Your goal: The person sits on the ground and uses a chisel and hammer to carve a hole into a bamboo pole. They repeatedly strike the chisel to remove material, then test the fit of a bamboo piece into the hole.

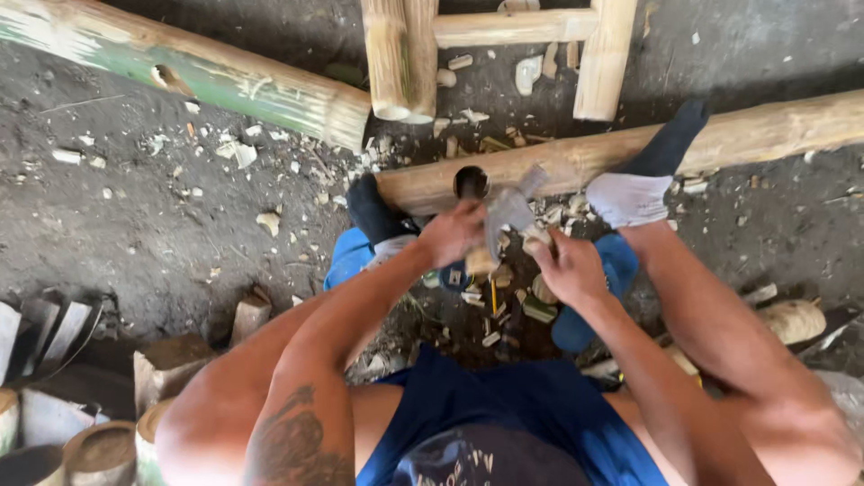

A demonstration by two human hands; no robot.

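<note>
Left hand (453, 232) closed around a short pale peg (480, 261), just below the round hole (471, 182) in the pole (720, 139). Right hand (569, 268) closed on the handle of a tool (509, 210) with a grey metal head, blurred; kind of tool unclear. Tool head sits between the two hands, just in front of the hole. Can't tell if it touches the peg.

Pole lies across the ground, right end running out of view. Both feet braced on it: left sock (373, 211) dark with a white heel, at the pole's cut end; right sock (641, 175) dark toe, white heel, over the pole right of the hole. Blue sandals (621, 261) under the heels.

Around:
- Green-and-tan bamboo (207, 76) lies diagonally top left, one end near the pole's cut end, a notch cut in its side.
- Bamboo frame (504, 45) top centre: uprights plus crossbar, legs ending just behind the pole.
- Chips (236, 151) and offcuts scattered on the dark dirt, thickest between frame and pole and under the hands.
- Cut bamboo sections (99, 450) standing bottom left, with split slats (45, 333) beside them.
- Short log piece (792, 319) by the right knee.

Nothing between hands and hole except the tool head. No packages, labels or signs seen.
</note>
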